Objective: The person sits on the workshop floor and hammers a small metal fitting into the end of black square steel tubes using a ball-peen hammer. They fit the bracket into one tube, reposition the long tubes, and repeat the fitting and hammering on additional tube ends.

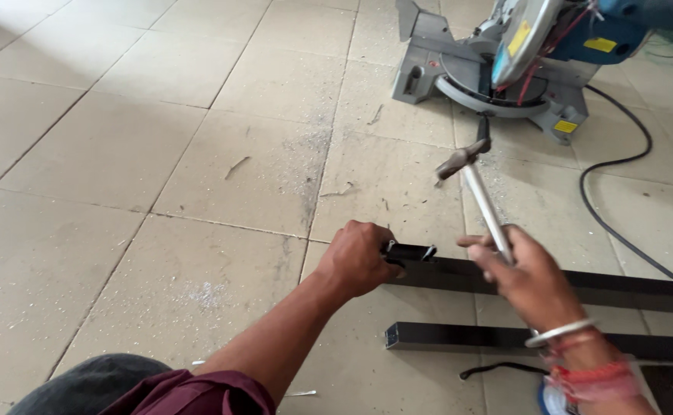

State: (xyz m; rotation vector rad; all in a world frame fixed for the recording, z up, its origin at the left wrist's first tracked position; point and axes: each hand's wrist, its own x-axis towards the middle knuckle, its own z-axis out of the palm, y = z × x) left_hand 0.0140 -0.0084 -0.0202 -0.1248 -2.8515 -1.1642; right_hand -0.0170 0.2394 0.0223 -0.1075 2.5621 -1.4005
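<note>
My knee [83,384] and maroon sleeve [198,393] fill the lower edge of the view. My left hand [356,257] is curled tight around the end of a dark rectangular metal bar [621,290] lying on the tiled floor [121,154], where a small black fitting [409,251] sits at its tip. My right hand [525,277], bangle at the wrist, grips a hammer [475,165] by its silvery handle, head raised above the bar. A second dark bar [459,336] lies parallel, nearer me. Beyond stands a grey mitre saw [498,69] with black cable [621,192].
</note>
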